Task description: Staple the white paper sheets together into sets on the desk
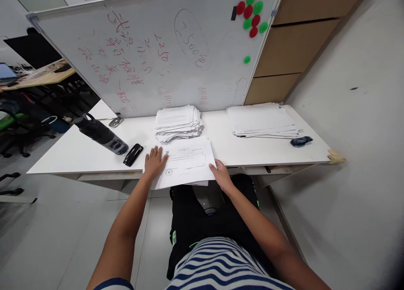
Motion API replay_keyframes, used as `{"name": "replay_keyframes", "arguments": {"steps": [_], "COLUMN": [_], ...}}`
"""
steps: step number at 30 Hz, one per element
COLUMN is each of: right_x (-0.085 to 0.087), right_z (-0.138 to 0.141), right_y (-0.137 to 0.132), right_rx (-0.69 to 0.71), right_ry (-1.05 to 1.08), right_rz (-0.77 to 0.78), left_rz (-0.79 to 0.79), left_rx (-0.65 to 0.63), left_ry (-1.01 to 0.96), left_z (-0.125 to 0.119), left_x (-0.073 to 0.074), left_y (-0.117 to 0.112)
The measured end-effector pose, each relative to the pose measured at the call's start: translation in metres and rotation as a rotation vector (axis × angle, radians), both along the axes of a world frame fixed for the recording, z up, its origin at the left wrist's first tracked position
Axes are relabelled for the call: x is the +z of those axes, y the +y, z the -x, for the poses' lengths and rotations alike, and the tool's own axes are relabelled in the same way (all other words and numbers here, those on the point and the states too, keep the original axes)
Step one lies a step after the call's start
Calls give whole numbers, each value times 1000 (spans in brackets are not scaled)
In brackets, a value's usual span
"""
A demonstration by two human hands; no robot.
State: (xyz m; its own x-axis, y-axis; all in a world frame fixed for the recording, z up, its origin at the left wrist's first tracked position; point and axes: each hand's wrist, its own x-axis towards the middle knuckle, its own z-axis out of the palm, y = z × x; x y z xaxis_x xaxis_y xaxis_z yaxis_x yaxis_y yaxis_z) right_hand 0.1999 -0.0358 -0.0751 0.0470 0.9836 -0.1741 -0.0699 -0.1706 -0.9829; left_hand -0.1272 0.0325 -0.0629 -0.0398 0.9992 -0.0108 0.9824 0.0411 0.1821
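Printed sheets of paper [186, 161] lie at the desk's front edge and jut out over it, with a round stamp near the lower left corner. My left hand [154, 163] rests flat on their left side, fingers spread. At the right edge, my right hand [221, 175] pinches the sheets, thumb on top and fingers partly hidden underneath. Just beyond them stands a thick, uneven stack of papers [177, 122]. A black stapler [133, 155] lies left of my left hand.
The white desk [252, 153] also bears a dark bottle [101, 134], a computer mouse [115, 121], a wider paper pile [263, 121] and a dark crumpled item [301, 141]. A whiteboard [151, 20] with magnets stands behind. Cardboard boxes [303, 46] and a wall [356, 155] are on the right.
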Motion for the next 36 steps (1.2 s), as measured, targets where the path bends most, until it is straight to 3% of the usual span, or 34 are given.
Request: {"name": "replay_keyframes", "arguments": {"steps": [7, 11, 17, 19, 22, 25, 29, 33, 36], "right_x": [5, 3, -19, -26, -29, -22, -9, -9, -14], "right_z": [2, -4, 11, 18, 21, 16, 13, 19, 25], "right_y": [5, -2, -23, -30, -35, -27, -5, 6, 2], "right_rx": [106, 124, -52, -105, -66, 76, 268, 197, 174], "right_ry": [-551, -671, -298, -128, 141, 315, 363, 262, 259], "right_rz": [-8, -10, 11, 68, 168, 196, 240, 303, 309], "left_rz": [-2, -40, -228, -382, -527, -440, -337, -202, -151], "left_rx": [-52, -50, -19, 77, 347, 535, 551, 688, 706], "left_ry": [13, 19, -8, -62, -210, -401, -498, -364, -341], "left_z": [9, 9, 6, 7, 10, 13, 19, 20, 15], "left_x": [1, 2, 12, 13, 7, -3, -1, 11, 16], "left_y": [11, 9, 1, -10, -36, -63, -73, -64, -63]}}
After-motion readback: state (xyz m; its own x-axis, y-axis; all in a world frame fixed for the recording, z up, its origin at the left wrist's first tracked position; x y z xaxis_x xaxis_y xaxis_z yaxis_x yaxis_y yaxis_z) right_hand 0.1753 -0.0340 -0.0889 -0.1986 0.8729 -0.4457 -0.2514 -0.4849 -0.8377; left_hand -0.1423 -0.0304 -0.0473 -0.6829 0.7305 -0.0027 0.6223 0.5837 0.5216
